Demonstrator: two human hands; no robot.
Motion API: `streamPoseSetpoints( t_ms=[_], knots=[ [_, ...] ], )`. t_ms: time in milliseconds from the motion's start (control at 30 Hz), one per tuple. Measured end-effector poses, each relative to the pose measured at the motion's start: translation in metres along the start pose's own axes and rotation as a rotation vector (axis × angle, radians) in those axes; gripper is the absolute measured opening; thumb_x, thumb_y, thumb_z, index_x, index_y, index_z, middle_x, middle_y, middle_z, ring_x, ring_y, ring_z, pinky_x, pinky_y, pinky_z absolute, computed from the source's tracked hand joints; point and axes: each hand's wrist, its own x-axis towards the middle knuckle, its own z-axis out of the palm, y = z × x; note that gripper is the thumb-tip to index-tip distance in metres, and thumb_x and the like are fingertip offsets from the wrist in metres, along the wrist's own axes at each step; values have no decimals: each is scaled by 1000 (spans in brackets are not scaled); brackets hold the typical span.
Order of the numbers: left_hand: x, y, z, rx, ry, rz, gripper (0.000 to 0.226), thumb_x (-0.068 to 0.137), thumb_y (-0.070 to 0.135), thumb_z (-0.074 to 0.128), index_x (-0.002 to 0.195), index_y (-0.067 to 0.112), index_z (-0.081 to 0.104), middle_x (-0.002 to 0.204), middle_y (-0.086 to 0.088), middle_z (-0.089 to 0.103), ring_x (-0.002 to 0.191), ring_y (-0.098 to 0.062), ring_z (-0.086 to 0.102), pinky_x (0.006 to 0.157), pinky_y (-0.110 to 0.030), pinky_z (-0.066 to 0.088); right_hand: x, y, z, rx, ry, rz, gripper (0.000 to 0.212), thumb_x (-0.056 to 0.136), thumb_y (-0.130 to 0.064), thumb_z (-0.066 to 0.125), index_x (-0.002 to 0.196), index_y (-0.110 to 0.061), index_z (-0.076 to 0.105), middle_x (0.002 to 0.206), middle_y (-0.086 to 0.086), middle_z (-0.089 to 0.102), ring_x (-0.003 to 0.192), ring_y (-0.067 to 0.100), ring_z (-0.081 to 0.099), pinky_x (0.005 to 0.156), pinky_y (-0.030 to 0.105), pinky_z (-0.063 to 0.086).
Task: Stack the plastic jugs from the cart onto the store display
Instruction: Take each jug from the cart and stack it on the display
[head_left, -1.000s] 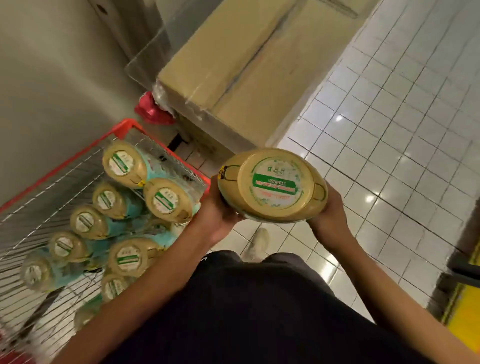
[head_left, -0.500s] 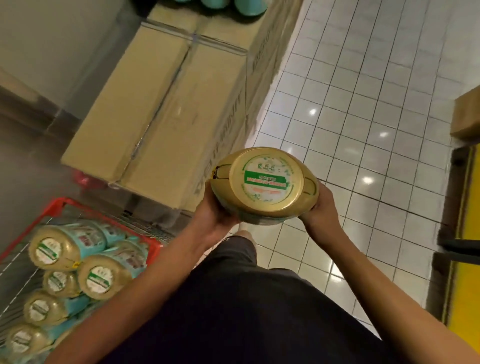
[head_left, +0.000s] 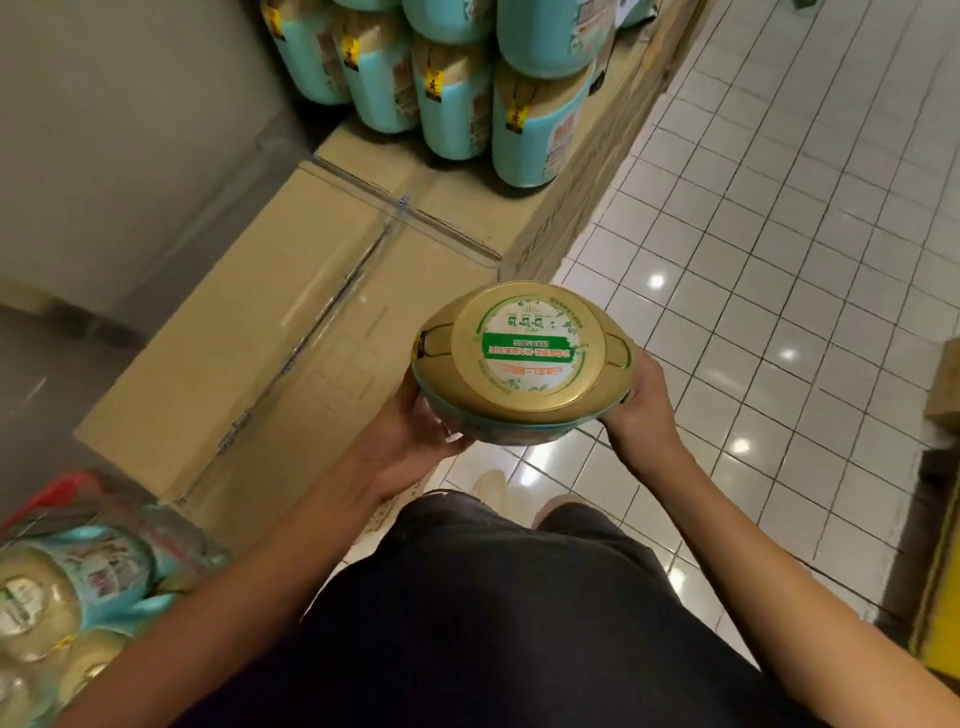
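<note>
I hold one jug between both hands, its gold top facing up at me. My left hand cups its left side with the fingers curled under, and my right hand clamps the right side, so the two hands are apart with the jug between them. It hangs in the air above the tiled floor, just beside the near cardboard box.

The top is smooth, glossy gold plastic, oval in outline, with a round white label ringed in green. A green band crosses it with white characters, and a red line runs below. The print is upside down to me and too small to read. Only a thin teal rim of the body shows beneath the gold.

The display jugs stand stacked on the far boxes. They have teal bodies and gold shoulders, each with a yellow tag bearing a red mark I cannot make out. Their tops are cut off by the frame.

At lower left the cart shows only a blurred red rim, with more jugs lying inside.
</note>
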Motion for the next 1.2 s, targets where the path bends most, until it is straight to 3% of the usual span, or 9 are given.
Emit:
streamPoseSetpoints(
  t_ms=[167, 233, 300, 433, 600, 767, 967, 1133, 1200],
  knots=[
    [16, 29, 11, -201, 75, 15, 38, 98, 34, 52, 128, 15, 66, 150, -12, 55, 146, -28, 42, 124, -51, 26, 76, 14, -7, 24, -163, 8, 33, 81, -21, 77, 113, -19, 72, 104, -12, 77, 98, 15, 71, 89, 32, 57],
    [25, 33, 10, -314, 95, 43, 36, 107, 17, 46, 141, 7, 54, 136, -9, 62, 131, -4, 57, 113, -31, 44, 107, 23, -5, 6, -254, 22, 39, 79, -14, 80, 117, -16, 71, 107, -13, 77, 101, 12, 71, 90, 29, 56],
    [35, 37, 11, -434, 99, 138, 39, 108, 2, 44, 147, -3, 44, 120, -2, 59, 99, 12, 67, 86, -15, 54, 141, 30, -4, -27, -345, 5, 42, 78, -5, 80, 118, -14, 70, 109, -11, 76, 102, 10, 71, 89, 25, 56],
    [43, 37, 26, -354, 345, 314, 33, 109, 36, 45, 126, 14, 64, 128, -14, 61, 110, -26, 60, 87, -44, 53, 194, 41, 4, -33, -526, 12, 30, 81, -3, 77, 109, -4, 67, 104, 17, 65, 96, 24, 66, 83, 32, 56],
    [52, 40, 49, -358, 462, 563, 38, 105, 52, 49, 119, 24, 72, 118, -6, 68, 104, -23, 61, 103, -49, 48, 249, 49, 27, -51, -711, 74, 34, 92, 9, 66, 122, -4, 59, 115, 11, 69, 111, 29, 65, 95, 52, 54],
    [72, 52, 54, -461, 458, 633, 52, 102, 59, 51, 139, 25, 62, 133, -6, 70, 124, -25, 66, 102, -48, 54, 280, 51, 55, -73, -632, 105, 47, 96, -5, 59, 132, -34, 62, 133, -1, 65, 131, 19, 56, 113, 49, 46],
    [100, 83, 55, -474, 381, 702, 52, 91, 54, 63, 134, 25, 65, 139, -6, 67, 128, -24, 64, 111, -53, 47, 291, 68, 74, 164, -266, 483, 45, 91, -24, 55, 135, -22, 61, 135, 8, 67, 129, 26, 61, 116, 57, 44],
    [122, 107, 47, -440, 373, 688, 65, 89, 54, 67, 145, 22, 55, 143, -8, 64, 133, -24, 61, 108, -51, 49, 275, 65, 67, 160, -373, 224, 44, 112, -28, 37, 154, -21, 48, 154, 4, 54, 146, 21, 47, 123, 52, 35],
    [129, 116, 42, -431, 394, 679, 68, 88, 56, 66, 147, 23, 54, 141, -6, 65, 133, -24, 60, 99, -45, 55, 268, 66, 67, 60, -438, 134, 45, 114, -38, 38, 158, -32, 41, 158, -10, 49, 149, 11, 41, 122, 38, 34]
  ],
)
